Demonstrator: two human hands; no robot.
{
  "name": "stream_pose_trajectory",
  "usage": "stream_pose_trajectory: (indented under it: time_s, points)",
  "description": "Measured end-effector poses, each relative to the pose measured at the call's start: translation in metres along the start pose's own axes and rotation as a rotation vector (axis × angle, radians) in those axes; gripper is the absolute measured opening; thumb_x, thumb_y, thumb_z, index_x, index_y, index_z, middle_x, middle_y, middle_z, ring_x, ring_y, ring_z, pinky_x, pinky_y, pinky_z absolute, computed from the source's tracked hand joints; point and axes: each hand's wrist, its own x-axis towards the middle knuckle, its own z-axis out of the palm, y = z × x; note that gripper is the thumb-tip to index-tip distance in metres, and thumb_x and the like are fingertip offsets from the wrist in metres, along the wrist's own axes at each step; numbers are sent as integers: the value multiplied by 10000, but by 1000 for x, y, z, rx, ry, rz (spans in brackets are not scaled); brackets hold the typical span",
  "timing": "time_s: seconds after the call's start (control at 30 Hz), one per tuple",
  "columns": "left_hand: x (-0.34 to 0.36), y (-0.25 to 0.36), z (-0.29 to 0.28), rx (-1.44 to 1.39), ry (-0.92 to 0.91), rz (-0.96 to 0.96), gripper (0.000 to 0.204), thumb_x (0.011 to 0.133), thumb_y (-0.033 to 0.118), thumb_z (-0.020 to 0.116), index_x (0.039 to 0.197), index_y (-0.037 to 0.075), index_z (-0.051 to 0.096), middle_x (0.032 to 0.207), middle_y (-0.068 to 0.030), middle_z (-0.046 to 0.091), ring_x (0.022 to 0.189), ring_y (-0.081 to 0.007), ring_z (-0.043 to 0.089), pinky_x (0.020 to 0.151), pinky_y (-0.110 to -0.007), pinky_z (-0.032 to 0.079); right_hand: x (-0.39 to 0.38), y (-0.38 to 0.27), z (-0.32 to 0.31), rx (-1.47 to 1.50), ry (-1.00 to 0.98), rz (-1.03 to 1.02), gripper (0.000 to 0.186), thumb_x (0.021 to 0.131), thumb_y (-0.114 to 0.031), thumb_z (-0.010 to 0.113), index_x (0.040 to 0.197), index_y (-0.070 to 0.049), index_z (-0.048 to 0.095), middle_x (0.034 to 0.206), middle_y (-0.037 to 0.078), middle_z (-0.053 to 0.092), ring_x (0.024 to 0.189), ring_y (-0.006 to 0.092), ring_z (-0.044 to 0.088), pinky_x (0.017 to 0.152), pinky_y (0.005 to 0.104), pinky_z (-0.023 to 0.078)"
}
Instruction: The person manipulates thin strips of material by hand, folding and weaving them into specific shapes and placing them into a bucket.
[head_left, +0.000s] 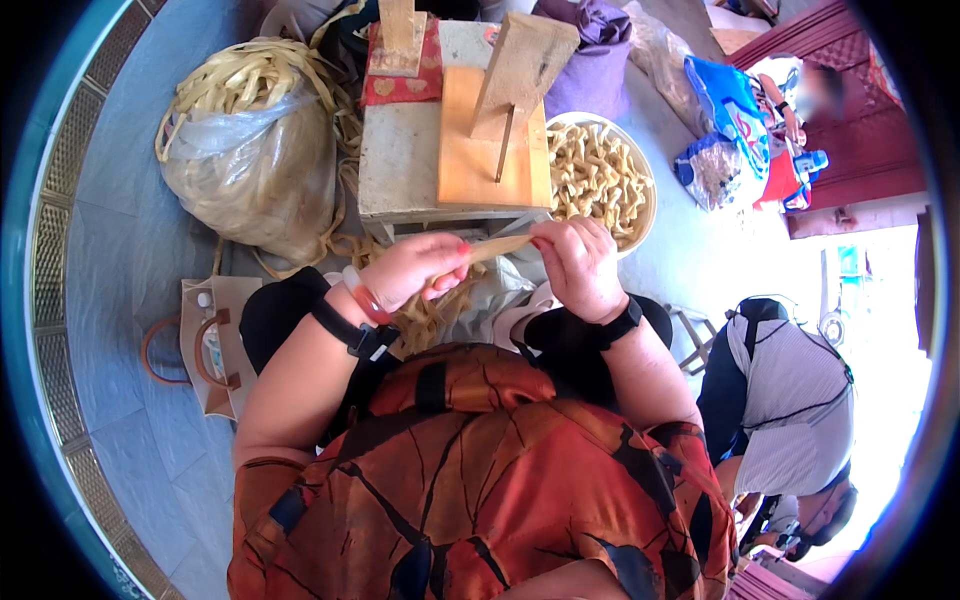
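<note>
A flat, pale yellow strip [500, 246] stretches between my hands in front of the bench. My left hand [425, 268] pinches one end of it, and the fingers of my right hand [580, 262] are closed on the other end. Close beyond my right hand stands a round white basin [649, 200] full of short knotted yellow pieces [590, 170]. Before me on the bench [395, 165] is a wooden board [455, 150] with an upright wooden block [520, 75] and a thin rod [507, 145] leaning against it. More loose strips [430, 318] lie below my hands, across my lap.
At the left, a big clear plastic bag [260, 180] overflows with long yellow strips. A beige handbag [215, 345] sits on the floor beside my left leg. Beyond the basin are a purple sack [590, 65] and blue packages [720, 95]. Another person [790, 400] bends over at the right.
</note>
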Motion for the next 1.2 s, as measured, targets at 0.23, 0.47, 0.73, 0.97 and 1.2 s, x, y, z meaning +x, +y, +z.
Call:
stream_pose_trajectory:
  time_s: [0.23,0.47,0.73,0.97,1.2]
  points:
    - [6,-9,18,-34,54,346,321,922,203,601,1143,-27,569,991,-59,612,809,-102,555,795,-245,450,-21,-45,26,568,-359,83,284,790,2,649,1055,-59,567,818,123,629,752,335,640,662,410,520]
    - [9,-5,17,871,155,629,231,849,41,572,1077,22,602,1013,-90,642,829,-220,600,764,-300,478,-16,-48,21,576,-395,202,308,781,6,648,1064,-76,558,942,111,669,841,334,655,715,383,532]
    - [20,-41,-1,846,-156,175,162,872,91,546,1022,30,554,883,-73,585,686,-186,584,656,-346,466,-25,-40,29,212,-178,-73,197,769,5,636,948,-51,576,737,81,603,627,271,588,615,395,473]
    - [21,-32,27,1104,227,691,300,859,61,614,1128,64,482,958,-125,623,789,-231,639,688,-350,484,-43,-11,36,1323,-162,1111,104,962,-142,561,970,-46,600,774,-8,617,629,68,552,565,203,433]
    - [18,-33,31,1250,363,798,275,780,58,673,1028,55,555,933,-130,659,863,-332,646,729,-414,512,-25,-23,18,1256,-292,990,218,935,-39,538,1151,-11,543,943,21,619,742,86,563,668,200,449]
